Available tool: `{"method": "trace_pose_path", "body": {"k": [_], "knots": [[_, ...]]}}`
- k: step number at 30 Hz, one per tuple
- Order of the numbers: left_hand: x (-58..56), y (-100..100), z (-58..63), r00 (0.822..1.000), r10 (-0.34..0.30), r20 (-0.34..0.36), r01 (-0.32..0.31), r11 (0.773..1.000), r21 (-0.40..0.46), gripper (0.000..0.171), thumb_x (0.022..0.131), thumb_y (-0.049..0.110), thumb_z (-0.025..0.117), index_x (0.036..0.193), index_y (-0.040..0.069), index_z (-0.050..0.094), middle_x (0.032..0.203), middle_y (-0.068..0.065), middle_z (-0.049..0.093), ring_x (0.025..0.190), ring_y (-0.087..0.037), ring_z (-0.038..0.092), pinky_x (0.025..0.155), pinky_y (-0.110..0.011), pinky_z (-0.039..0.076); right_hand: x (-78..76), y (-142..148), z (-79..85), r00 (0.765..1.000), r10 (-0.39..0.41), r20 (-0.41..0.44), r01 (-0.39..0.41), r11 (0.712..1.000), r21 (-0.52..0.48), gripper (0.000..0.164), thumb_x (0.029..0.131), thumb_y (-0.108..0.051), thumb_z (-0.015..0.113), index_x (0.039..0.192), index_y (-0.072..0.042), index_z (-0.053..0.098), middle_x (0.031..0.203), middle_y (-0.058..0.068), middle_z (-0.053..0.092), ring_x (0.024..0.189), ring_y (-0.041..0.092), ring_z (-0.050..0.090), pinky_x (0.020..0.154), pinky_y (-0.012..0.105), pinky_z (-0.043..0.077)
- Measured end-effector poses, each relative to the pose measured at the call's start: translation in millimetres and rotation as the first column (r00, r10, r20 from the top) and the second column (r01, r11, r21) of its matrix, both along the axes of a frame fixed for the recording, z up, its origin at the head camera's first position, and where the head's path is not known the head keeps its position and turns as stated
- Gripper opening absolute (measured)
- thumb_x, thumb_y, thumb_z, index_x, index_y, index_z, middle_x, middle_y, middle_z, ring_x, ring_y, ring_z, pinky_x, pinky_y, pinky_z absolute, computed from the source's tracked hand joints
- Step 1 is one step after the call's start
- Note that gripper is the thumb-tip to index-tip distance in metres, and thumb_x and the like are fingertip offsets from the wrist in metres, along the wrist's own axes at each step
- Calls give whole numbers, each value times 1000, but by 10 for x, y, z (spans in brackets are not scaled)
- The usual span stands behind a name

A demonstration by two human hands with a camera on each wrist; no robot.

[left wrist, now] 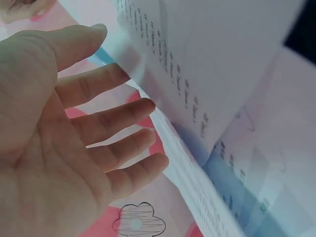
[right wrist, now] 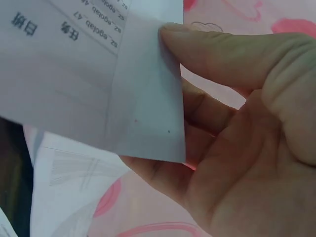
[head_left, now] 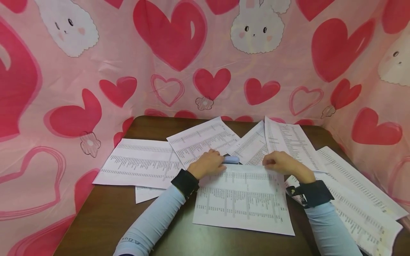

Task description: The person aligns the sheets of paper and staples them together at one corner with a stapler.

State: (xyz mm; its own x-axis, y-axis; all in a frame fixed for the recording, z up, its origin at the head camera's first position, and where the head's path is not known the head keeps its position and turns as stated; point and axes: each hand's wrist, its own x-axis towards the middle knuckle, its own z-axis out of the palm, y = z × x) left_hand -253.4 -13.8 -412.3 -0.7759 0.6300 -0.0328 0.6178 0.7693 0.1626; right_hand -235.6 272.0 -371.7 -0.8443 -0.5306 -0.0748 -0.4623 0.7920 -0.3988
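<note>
Right fingers (right wrist: 212,55) around sheet (right wrist: 98,98) edge

The left hand (left wrist: 64,128), palm visible at nine o'clock, pointed its spread fingers toward three, tips at the edge of a printed sheet (left wrist: 202,59) at one. More printed paper (left wrist: 242,185) lay at four, a flower outline (left wrist: 139,220) at six, part of the right hand (left wrist: 24,9) at ten.

The left hand (head_left: 206,164) spreads its fingers (left wrist: 113,118) while the right hand (head_left: 285,165), reaching far, pinches with its thumb (right wrist: 222,57).
</note>
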Motion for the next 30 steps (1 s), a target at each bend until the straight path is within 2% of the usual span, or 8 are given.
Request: {"method": "trace_pose_path", "body": {"k": [8, 13, 17, 21, 24, 27, 30], "knots": [[-11, 47, -1, 997, -44, -58, 47, 998, 50, 20, 86, 33, 50, 90, 18, 62, 74, 4, 49, 70, -16, 43, 63, -29, 35, 18, -18, 147, 997, 28, -74, -29, 999, -18, 13, 80, -9, 63, 91, -12, 68, 83, -1, 60, 69, 17, 54, 60, 27, 46], [-22, 101, 62, 989, -113, -99, 125, 984, 129, 21, 87, 33, 50, 94, 19, 63, 74, 7, 51, 67, -11, 44, 62, -25, 36, 24, -41, 253, 992, 50, -119, -53, 998, -21, 13, 79, -8, 63, 92, -11, 68, 83, -1, 61, 67, 16, 54, 59, 27, 45], [-20, 156, 139, 980, -178, -87, 194, 956, 220, 24, 88, 32, 50, 102, 18, 63, 82, 10, 55, 69, -7, 47, 65, -21, 39, 11, -60, 327, 988, 60, -143, -64, 998, -20, 14, 78, -10, 65, 92, -12, 69, 82, -2, 62, 67, 15, 54, 61, 28, 47], [-4, 232, 215, 966, -259, 13, 239, 907, 346, 30, 88, 32, 50, 112, 15, 59, 90, 11, 57, 73, -3, 50, 68, -17, 40, -2, -106, 403, 984, 77, -162, -83, 996, -33, 16, 77, -10, 66, 93, -11, 69, 84, -2, 63, 67, 15, 55, 62, 29, 49], [9, 304, 265, 951, -303, 58, 253, 873, 417, 31, 89, 31, 51, 114, 14, 58, 90, 11, 58, 70, -1, 51, 64, -15, 41, -9, -162, 448, 981, 89, -170, -98, 994, -43, 17, 77, -9, 66, 93, -11, 69, 85, -2, 64, 67, 14, 55, 62, 28, 49], [32, 357, 317, 949, -312, 46, 260, 858, 443, 26, 88, 27, 52, 109, 14, 61, 83, 11, 58, 65, -1, 51, 59, -15, 40, -15, -232, 479, 979, 100, -180, -110, 993, -46, 16, 77, -9, 66, 92, -11, 69, 83, -3, 63, 66, 14, 55, 61, 27, 48], [52, 367, 366, 954, -298, 29, 253, 856, 452, 19, 89, 24, 52, 100, 14, 62, 76, 10, 56, 62, -2, 50, 57, -15, 40, -21, -292, 505, 977, 93, -191, -104, 994, -46, 15, 77, -10, 67, 91, -13, 69, 83, -3, 63, 65, 14, 55, 60, 26, 47]]}}
